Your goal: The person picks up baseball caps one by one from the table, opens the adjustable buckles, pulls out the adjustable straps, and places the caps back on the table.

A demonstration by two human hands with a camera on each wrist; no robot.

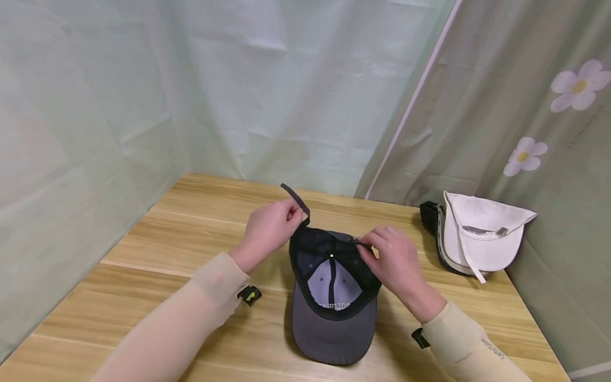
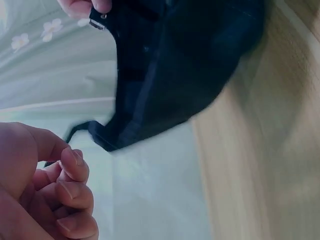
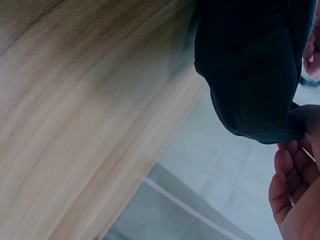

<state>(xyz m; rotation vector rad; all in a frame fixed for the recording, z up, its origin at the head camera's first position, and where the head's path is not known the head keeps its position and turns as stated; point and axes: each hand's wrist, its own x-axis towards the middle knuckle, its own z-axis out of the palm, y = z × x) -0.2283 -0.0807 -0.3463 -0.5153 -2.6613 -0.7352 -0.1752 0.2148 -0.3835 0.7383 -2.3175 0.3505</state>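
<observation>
A dark baseball cap (image 1: 334, 337) stands on the table with its inner side facing up and its brim toward me. My left hand (image 1: 269, 228) pinches the cap's loose back strap (image 1: 297, 198), whose free end sticks up past the fingers. On the other side of the back opening, my right hand (image 1: 393, 257) pinches the cap's edge between thumb and fingers. Beside those fingers sits a small metal buckle (image 2: 97, 24), seen in the left wrist view. The strap is not through the buckle. In the right wrist view, the cap's dark side (image 3: 250, 75) hides most of the left hand.
At the right of the wooden table (image 1: 191, 239), a white cap (image 1: 482, 228) with a dangling strap lies over other caps, one with a black part (image 1: 429, 217). Pale curtains (image 1: 286, 95) border the table at the back and both sides.
</observation>
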